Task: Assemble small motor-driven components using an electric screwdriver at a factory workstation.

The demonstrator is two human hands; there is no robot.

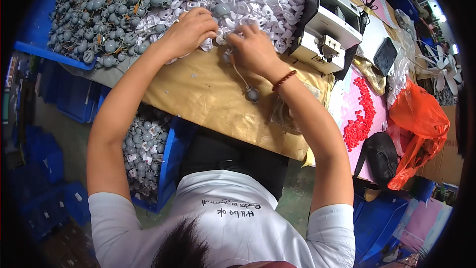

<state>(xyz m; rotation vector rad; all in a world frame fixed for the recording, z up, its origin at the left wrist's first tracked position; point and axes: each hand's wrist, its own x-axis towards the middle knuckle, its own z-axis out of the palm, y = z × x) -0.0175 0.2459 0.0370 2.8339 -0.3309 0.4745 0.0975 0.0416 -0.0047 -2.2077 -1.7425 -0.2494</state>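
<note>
"Logging the bench outward from the white boxy machine [342, 22] — what sits to its left?"

"White plastic parts [275, 2], heaped just beside it. Farther left of the machine, past that heap: grey ball-shaped pieces [109, 20], piled in and around a blue bin [49, 54]."

"Right hand [255, 52]?"

"Left of the machine and the nearer of the two hands to it. Fingers bent, drawn in narrow at the near edge of the white heap; fingertips blurred. Cannot tell whether anything is pinched. Beaded bracelet [284, 80] at the wrist."

"And the grey ball on a cord [253, 94]?"

"Left of the machine, closer to the person, over the gold-coloured covering [208, 94]. Its thin cord leads up to a small grey piece [228, 58] just beside the right fingers."

"Left hand [191, 30]?"

"Farther left of the machine, back of the hand up, fingers curled at the white heap's edge. Undersides hidden — cannot tell if it grips a part."

"Other side of the machine?"

"To its right, toward the person: small red parts [359, 129] strewn on a pink sheet [344, 101]; farther right, a black pouch [382, 154] and an orange-red plastic bag [419, 109]."
</note>
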